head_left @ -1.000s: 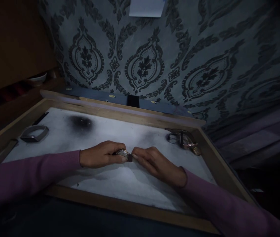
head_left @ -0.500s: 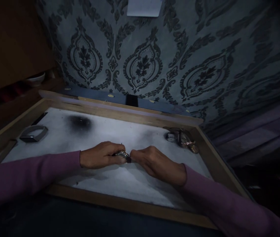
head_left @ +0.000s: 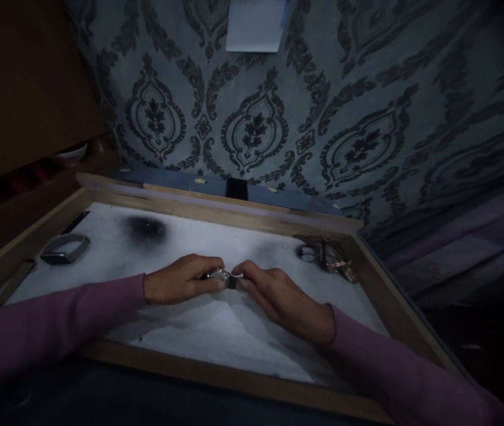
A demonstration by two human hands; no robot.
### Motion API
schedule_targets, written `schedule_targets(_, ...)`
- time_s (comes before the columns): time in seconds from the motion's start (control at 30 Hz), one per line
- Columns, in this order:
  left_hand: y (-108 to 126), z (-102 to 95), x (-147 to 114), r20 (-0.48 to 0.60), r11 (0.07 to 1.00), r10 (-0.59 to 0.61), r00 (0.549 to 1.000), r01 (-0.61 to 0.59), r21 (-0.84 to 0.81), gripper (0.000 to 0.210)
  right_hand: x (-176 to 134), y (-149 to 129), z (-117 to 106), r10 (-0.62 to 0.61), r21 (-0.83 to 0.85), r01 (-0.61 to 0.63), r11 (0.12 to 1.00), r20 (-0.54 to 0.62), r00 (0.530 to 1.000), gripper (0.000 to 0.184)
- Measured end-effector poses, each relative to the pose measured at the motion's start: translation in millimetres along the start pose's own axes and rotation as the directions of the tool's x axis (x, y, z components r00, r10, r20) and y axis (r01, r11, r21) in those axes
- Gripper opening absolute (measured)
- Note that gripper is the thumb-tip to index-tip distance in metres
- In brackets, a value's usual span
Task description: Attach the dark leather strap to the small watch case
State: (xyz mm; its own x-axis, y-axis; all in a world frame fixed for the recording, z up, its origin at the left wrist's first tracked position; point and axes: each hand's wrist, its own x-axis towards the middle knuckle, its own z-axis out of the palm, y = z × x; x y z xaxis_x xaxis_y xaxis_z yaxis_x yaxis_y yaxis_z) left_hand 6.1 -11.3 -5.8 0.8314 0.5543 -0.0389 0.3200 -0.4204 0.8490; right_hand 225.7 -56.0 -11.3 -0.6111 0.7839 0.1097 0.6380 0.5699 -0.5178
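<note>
Wristwatch [head_left: 218, 276] held over a wooden-sided tray [head_left: 190, 368]: the left hand [head_left: 185, 279] pinches its case [head_left: 223, 276], likely for steadiness, while the right hand [head_left: 281, 297] pinches its dark strap [head_left: 232, 283], apparently for control.

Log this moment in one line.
left hand: holding watch | right hand: touching dark strap | grey band: wooden box, left side
</note>
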Motion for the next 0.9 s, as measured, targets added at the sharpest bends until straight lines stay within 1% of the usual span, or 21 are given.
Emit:
schedule_targets(0.1, 0, -1.1, -1, -0.012, 1.0, -0.011, 1.0, 0.011, 0.025, 0.025, 0, -2, -1, -0.012, 0.031, 0.013, 0.999, -0.018, 1.0, 0.014)
schedule_targets(0.23, 1, -1.8, -2, -0.024, 0.999, -0.007, 1.0, 0.008, 0.04, 0.026, 1, -1, -2, -0.016, 0.131, 0.022, 0.991, -0.053, 0.998, 0.012)
schedule_targets(0.4, 0, -1.4, -1, -0.022, 0.998, -0.019, 1.0, 0.02, 0.064, 0.024, 4, 1, 0, 0.017, 0.224, 0.01, 0.975, -0.117, 0.993, 0.022)
schedule_targets(0.47, -1, -1.5, -1, -0.017, 0.998, -0.02, 1.0, 0.021, 0.063, 0.024, 6, -1, 1, 0.015, 0.224, 0.02, 0.974, -0.151, 0.988, 0.024)
schedule_targets(0.6, -1, -2.0, -1, -0.028, 0.997, -0.021, 0.999, 0.023, 0.067, 0.025, 9, -5, 2, -0.001, 0.172, 0.048, 0.984, -0.263, 0.965, 0.023)
schedule_targets(0.9, 2, -0.2, -1, -0.055, 0.998, -0.024, 0.998, 0.027, 0.057, 0.027, 7, 1, 9, 0.02, 0.155, 0.02, 0.988, -0.25, 0.968, 0.019)
